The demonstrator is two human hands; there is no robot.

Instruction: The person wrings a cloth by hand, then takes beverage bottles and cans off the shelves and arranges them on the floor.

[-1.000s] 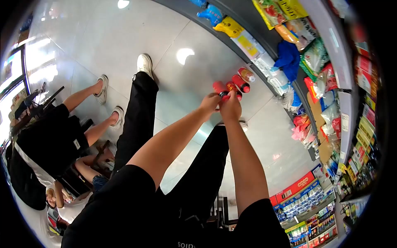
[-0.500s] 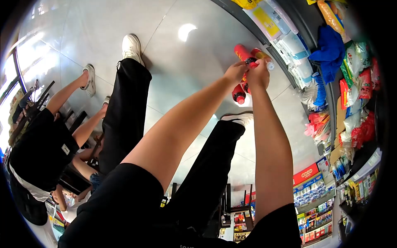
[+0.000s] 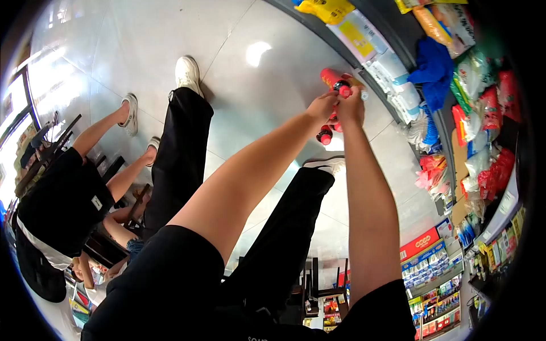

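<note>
My left hand [image 3: 323, 106] and my right hand [image 3: 351, 108] meet low over the floor, fingers closed around red bottles with red caps and black necks. One red bottle [image 3: 329, 77] shows beyond my fingers, its cap by my fingertips. A second red-capped bottle [image 3: 325, 136] points toward me just below my left hand. Between the hands, a bit more red shows, mostly covered by my fingers. Close to my right hand, a bottle with a clear end [image 3: 364, 96] is partly hidden. Exactly where each hand grips cannot be made out.
A dark shelf edge [image 3: 380, 91] curves along the right, stacked with packaged goods and a blue cloth [image 3: 433, 71]. Another person in black [image 3: 62, 196] sits at left near dark chairs. My white shoes [image 3: 188, 74] stand on grey tile. Stocked racks [image 3: 435, 307] are at lower right.
My hands and the bottles sit slightly further left and my hands a little lower in view. The shelf goods have shifted left as the view moved. Both hands stay closed at the bottles.
</note>
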